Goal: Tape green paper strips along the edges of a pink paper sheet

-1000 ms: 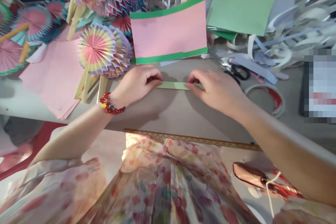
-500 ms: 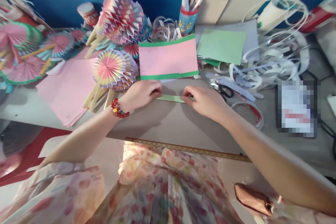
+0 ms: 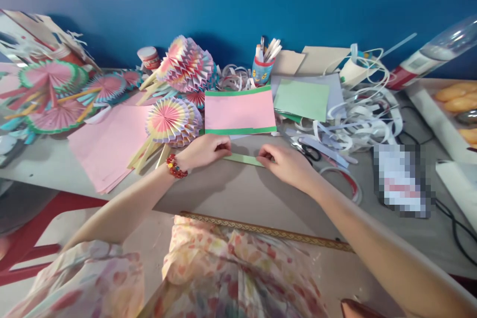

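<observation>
A narrow light-green paper strip [image 3: 244,159] stretches between my hands, low over the grey table [image 3: 223,194]. My left hand [image 3: 208,151] pinches its left end, and my right hand [image 3: 285,164] pinches the right end; the fingertips partly cover both ends. Just beyond lies a pink paper sheet [image 3: 240,112] with green bands along its top and bottom edges. Left of it is a pleated paper fan [image 3: 171,121] on pale sticks. Black-handled scissors [image 3: 307,150] rest to the right of my right hand.
Pink sheets [image 3: 112,144] and more folded fans [image 3: 52,82] spread on the left. Behind stands a pen cup [image 3: 262,72]. Green paper [image 3: 301,99], curled white offcuts [image 3: 361,119] and a tape roll [image 3: 352,186] are on the right, with a bottle [image 3: 428,59] by the wall.
The camera view has tilted upward, so everything sits lower in the picture and more wall, a bottle and a food box show. Both hands still hold the green strip by its ends.
</observation>
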The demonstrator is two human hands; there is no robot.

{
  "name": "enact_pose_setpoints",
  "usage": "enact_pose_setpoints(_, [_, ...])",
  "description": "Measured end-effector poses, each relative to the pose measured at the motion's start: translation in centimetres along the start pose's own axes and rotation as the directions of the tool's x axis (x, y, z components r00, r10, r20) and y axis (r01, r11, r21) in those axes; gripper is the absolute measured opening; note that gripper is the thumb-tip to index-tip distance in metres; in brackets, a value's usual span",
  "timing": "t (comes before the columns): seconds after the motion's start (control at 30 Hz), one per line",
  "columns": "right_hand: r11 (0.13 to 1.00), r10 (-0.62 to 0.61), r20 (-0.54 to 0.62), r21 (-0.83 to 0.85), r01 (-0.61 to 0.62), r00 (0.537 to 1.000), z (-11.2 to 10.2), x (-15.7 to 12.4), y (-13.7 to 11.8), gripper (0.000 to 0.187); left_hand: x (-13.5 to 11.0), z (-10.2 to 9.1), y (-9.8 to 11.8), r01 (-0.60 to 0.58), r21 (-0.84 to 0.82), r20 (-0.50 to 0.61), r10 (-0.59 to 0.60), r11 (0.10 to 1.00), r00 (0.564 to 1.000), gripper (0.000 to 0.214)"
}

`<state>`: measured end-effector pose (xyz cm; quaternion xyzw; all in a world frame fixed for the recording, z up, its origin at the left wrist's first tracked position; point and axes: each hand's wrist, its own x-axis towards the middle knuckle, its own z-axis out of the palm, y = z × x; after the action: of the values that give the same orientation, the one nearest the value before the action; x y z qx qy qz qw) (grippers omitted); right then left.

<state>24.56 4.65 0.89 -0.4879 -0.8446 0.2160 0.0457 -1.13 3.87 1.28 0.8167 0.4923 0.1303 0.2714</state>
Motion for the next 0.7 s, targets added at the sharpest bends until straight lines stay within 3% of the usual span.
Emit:
enact_pose_setpoints(0.27, [0.999, -0.041, -0.07, -0.031, 0.039, 0.997, 0.25, 0.21, 0.2, 0.006, -0.07, 0.29, 0.1, 0.041, 0.026, -0.007, -0.041, 0.999, 0.999, 0.016])
enact_pose_setpoints(0.53, [0.999, -0.042, -0.039, 0.001, 0.042, 0.998, -0.2, 0.77, 0.46, 0.007, 0.08, 0.3, 0.2, 0.066, 0.033, -0.014, -0.066, 0.997, 0.998, 0.017])
enact_pose_setpoints(0.7, [0.993, -0.105, -0.051, 0.047, 0.107, 0.993, -0.22, 0.9, 0.95, 0.007, -0.15, 0.43, 0.45, 0.074, 0.044, -0.035, -0.073, 0.996, 0.997, 0.017])
